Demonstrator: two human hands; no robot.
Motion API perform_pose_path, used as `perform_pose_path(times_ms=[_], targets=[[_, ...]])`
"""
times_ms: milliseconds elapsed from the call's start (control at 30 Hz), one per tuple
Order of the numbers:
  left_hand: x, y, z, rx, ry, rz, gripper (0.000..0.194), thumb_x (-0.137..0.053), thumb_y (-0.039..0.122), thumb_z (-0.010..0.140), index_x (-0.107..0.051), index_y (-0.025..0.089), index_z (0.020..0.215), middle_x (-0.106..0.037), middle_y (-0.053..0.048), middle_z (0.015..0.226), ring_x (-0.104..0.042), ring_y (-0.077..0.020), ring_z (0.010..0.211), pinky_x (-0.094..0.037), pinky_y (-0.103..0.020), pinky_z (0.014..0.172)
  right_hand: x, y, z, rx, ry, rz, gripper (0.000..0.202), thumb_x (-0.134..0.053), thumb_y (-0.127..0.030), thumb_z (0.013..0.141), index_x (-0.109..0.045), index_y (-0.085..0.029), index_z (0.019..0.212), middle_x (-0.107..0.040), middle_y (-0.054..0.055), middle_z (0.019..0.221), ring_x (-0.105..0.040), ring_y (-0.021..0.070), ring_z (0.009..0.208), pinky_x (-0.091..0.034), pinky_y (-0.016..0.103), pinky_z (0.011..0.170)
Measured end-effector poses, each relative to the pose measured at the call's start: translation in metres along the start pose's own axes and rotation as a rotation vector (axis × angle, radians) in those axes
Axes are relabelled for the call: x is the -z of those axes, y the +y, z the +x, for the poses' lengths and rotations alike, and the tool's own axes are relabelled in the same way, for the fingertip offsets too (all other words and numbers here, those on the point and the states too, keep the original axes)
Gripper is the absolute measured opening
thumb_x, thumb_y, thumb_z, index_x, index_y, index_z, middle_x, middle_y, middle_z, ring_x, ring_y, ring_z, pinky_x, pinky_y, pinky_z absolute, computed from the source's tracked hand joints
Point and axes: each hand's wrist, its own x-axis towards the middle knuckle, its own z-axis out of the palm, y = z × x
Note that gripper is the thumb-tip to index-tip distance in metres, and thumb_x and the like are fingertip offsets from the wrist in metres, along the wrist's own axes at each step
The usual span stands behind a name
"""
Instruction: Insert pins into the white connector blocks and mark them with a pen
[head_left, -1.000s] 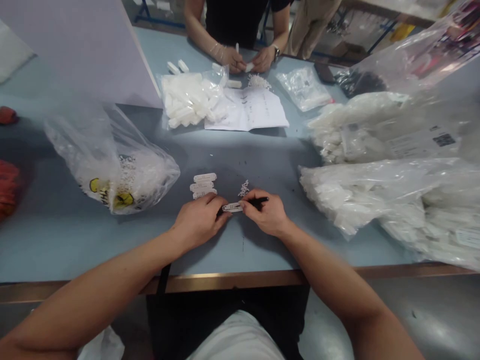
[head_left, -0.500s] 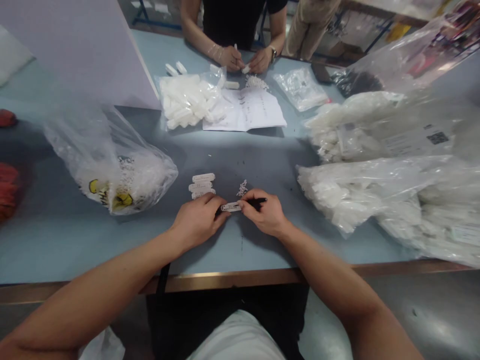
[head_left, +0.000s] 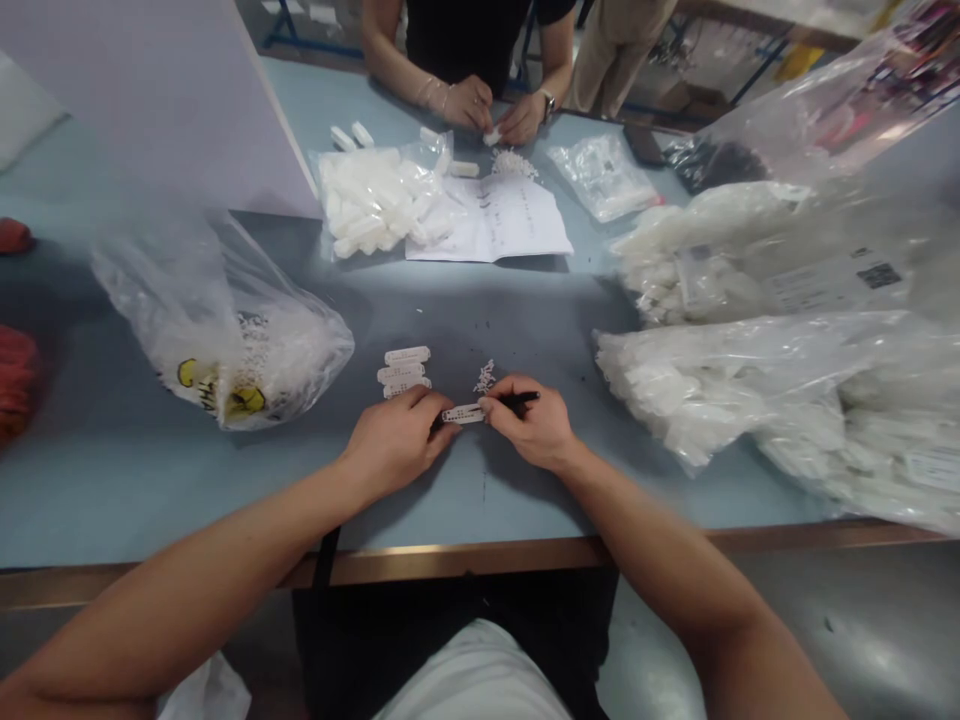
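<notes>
- no brand or wording is legible; a qr-style label (head_left: 877,274) shows through the wrap of a clear bag (head_left: 757,260) at right, too small to read, and a sheet (head_left: 499,218) across the table carries handwriting that is too small to read.
- left hand (head_left: 395,440) is curled, its fingertips pinching the left end of a strip (head_left: 463,413), a small flat white plastic bar with a row of holes.
- right hand (head_left: 531,423) is closed on the strip's right end and also grips a thin black tool (head_left: 520,399) that pokes out sideways to the right.
- the strip sits between both hands, just above the blue-grey table (head_left: 120,490), near its front edge.
- three like strips (head_left: 405,370) lie stacked in a row just beyond the left hand; a small heap of white crumbs (head_left: 485,377) lies beside them.
- a crinkled clear sack (head_left: 225,320) with yellow print holds white parts at left; glossy bags of white parts (head_left: 750,390) pile at right.
- opposite, another person's hands (head_left: 491,112) work a small white piece beside an open bag of chunky white blocks (head_left: 375,200).
</notes>
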Motion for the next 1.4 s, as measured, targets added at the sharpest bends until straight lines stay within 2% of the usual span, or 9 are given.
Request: perform_pose_path(times_ms=[367,900,1133,1400], targets=[[-0.0002,-0.0005,0.0000,-0.003,-0.001,0.005,0.027,-0.047,0.042,0.089,-0.062,0.023,0.101,-0.065,-0.004,0.098,-0.063,-0.0202,0.084,-0.047,-0.030,0.067,0.0001,-0.0001,0.0002,-0.013,-0.001,-0.032,0.016,-0.060,-0.035,0.078,-0.066,-0.021,0.074,-0.064,-0.001,0.066,-0.057,0.0114,0.059,-0.042,0.022,0.058],[-0.0021,-0.0011,0.0002,-0.011,0.008,0.008,0.029,-0.047,0.044,0.090,-0.061,0.023,0.102,-0.065,-0.004,0.097,-0.063,-0.0202,0.084,-0.046,-0.029,0.065,-0.0014,0.0021,0.0009,0.108,-0.077,-0.141,0.014,-0.057,-0.031,0.080,-0.064,-0.020,0.074,-0.064,-0.001,0.067,-0.054,0.0107,0.060,-0.040,0.021,0.060],[-0.0022,-0.0017,0.0003,-0.017,0.010,0.000,0.027,-0.048,0.043,0.090,-0.061,0.023,0.102,-0.065,-0.003,0.098,-0.063,-0.0201,0.085,-0.047,-0.030,0.067,0.0010,0.0051,0.0004,0.010,0.035,-0.021,0.016,-0.061,-0.035,0.078,-0.064,-0.020,0.073,-0.062,-0.002,0.064,-0.053,0.0097,0.056,-0.039,0.021,0.055],[-0.0008,-0.0009,-0.0002,-0.006,-0.003,0.003,0.027,-0.048,0.042,0.089,-0.062,0.024,0.103,-0.065,-0.004,0.099,-0.063,-0.0202,0.085,-0.048,-0.030,0.067,0.0006,0.0039,0.0010,0.025,0.025,-0.058,0.016,-0.060,-0.034,0.077,-0.064,-0.020,0.072,-0.062,-0.002,0.063,-0.053,0.0100,0.056,-0.040,0.021,0.056]])
